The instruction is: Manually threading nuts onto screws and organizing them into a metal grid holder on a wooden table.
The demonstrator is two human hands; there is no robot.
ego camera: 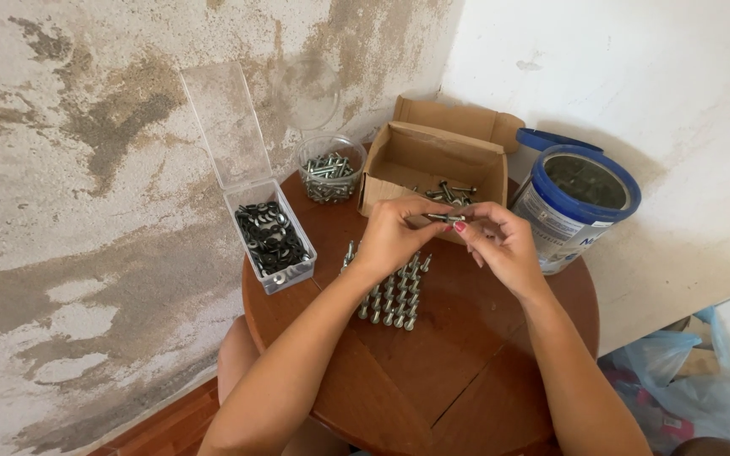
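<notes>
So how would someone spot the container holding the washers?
On the round wooden table, look to the left edge, by the stained wall. There sits a small clear plastic box with its hinged lid standing open. Unlike the round jar of bolts beside it, it is rectangular and holds dark rings.

Worn on the head, looking steeply down and forward over the round wooden table (466, 371) toward the far edge and wall corner. Close in: forearms fill the lower frame. One view only.
</notes>
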